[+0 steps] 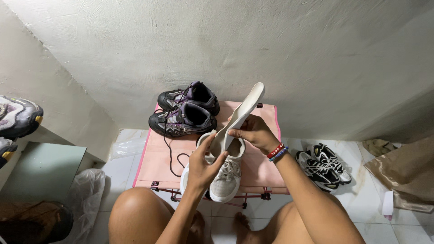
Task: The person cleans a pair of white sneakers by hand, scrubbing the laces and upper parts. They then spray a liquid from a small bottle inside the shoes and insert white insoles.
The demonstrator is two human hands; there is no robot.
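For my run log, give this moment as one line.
left hand: steadies white shoe | right hand: holds insole, half inside shoe | surface: pink table

we have a single view, from a camera worn on the head, tilted steeply down and forward over our own lap. it sits close: our knees fill the 6 o'clock edge, and the left hand [202,166] and right hand [254,132] work near the centre above a small pink folding table [153,162]. the lens faces a white wall [271,49] that fills everything toward 12 o'clock. tiled floor [366,199] shows at 4 o'clock, a ledge at 9 o'clock.
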